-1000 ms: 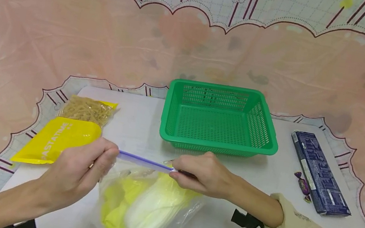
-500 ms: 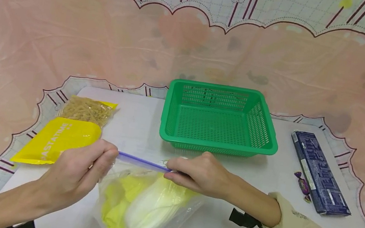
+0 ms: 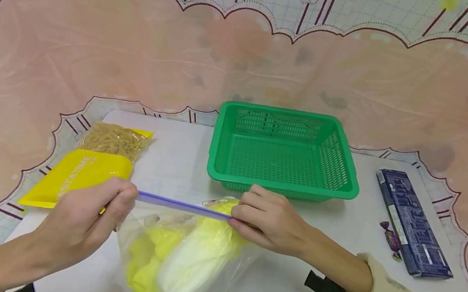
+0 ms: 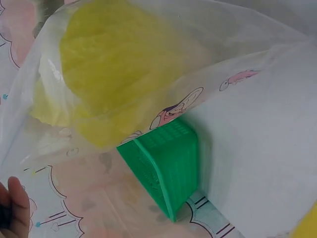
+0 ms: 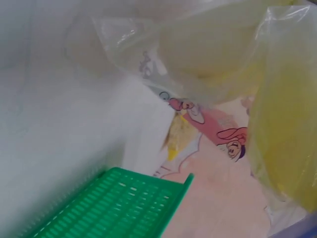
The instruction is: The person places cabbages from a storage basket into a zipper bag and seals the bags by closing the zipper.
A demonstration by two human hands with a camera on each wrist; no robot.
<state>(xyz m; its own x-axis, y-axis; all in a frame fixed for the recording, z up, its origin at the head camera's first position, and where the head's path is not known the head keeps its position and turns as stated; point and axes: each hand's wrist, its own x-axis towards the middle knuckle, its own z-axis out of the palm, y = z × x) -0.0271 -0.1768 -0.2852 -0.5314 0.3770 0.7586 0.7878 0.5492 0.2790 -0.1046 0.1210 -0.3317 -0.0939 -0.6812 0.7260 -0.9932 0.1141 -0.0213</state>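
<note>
A clear zip bag (image 3: 235, 281) hangs in front of me, its purple zip strip (image 3: 185, 206) stretched taut across the top. Inside lie a napa cabbage (image 3: 189, 269) with a white stem and something crumpled and bright yellow (image 3: 145, 254). My left hand (image 3: 82, 219) grips the strip's left end between thumb and curled fingers. At the other end, my right hand (image 3: 272, 221) pinches the strip. In the left wrist view the bag's film (image 4: 233, 62) carries small printed cartoon figures, also seen on the bag (image 5: 131, 49) in the right wrist view.
Behind the bag stands a green plastic basket (image 3: 281, 186) on the white table (image 3: 172, 156). To the left are a yellow pasta pack (image 3: 88, 169) and its see-through part with pasta (image 3: 117, 140). On the right lie a dark blue box (image 3: 414, 223) and a purple wrapped candy (image 3: 391, 238).
My hands have moved apart, the left one leftward and the right one rightward, so more of the purple strip shows between them. The right hand had first slid a little left. The head view shifted slightly.
</note>
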